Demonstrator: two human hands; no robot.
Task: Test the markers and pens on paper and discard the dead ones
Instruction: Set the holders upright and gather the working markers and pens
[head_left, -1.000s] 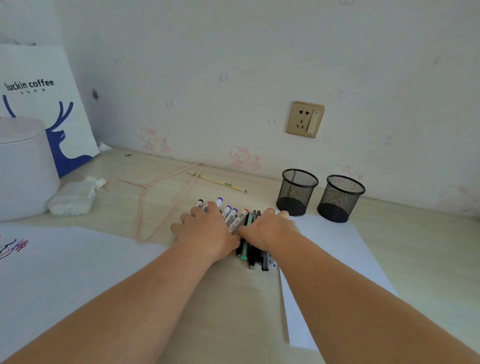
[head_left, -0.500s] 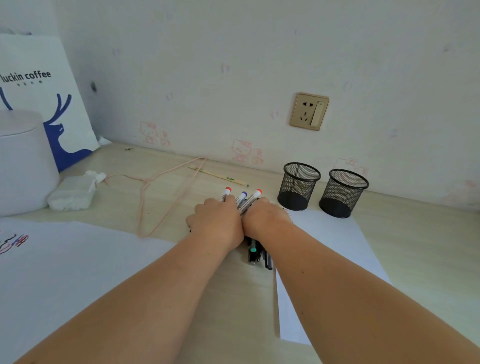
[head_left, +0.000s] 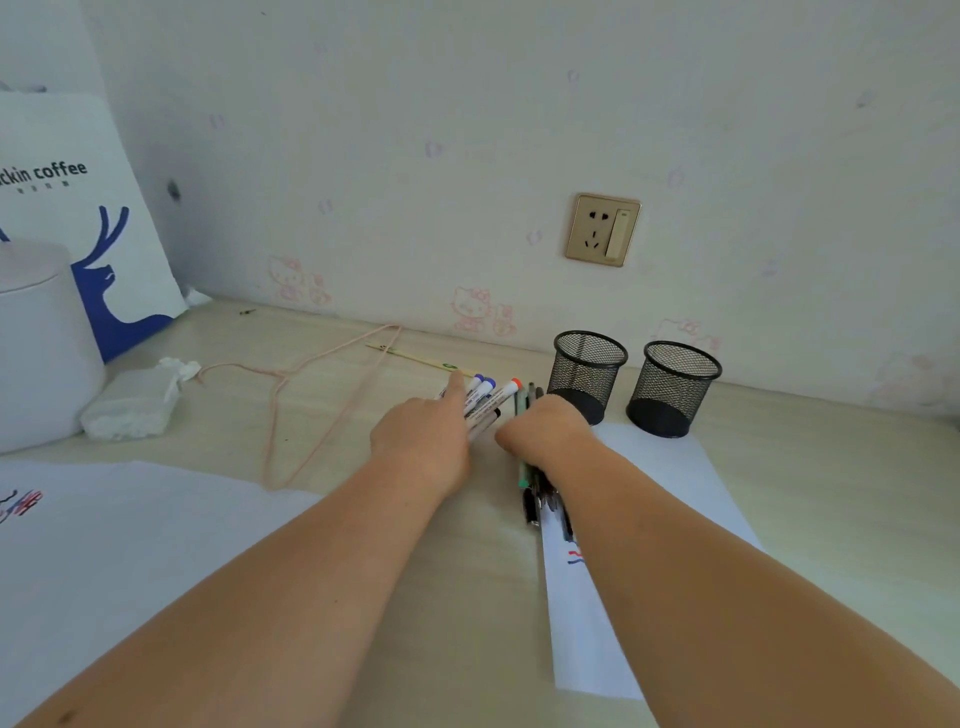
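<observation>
Markers (head_left: 485, 400) with blue, red and black caps lie fanned on the wooden desk (head_left: 415, 597), touching a bunch of darker pens (head_left: 530, 483) just to their right. The left hand (head_left: 423, 441) rests on the markers with its forefinger stretched along them and the other fingers curled under; whether it grasps any I cannot tell. The right hand (head_left: 543, 428) is curled over the pens, gripping them. Partly under that arm lies a sheet of paper (head_left: 670, 467) with red and blue strokes. Beyond it, near the wall, stand two black mesh cups (head_left: 589, 374), nothing showing inside them. Another sheet (head_left: 130, 545) lies near left, a pink hanger (head_left: 311, 395) farther left.
</observation>
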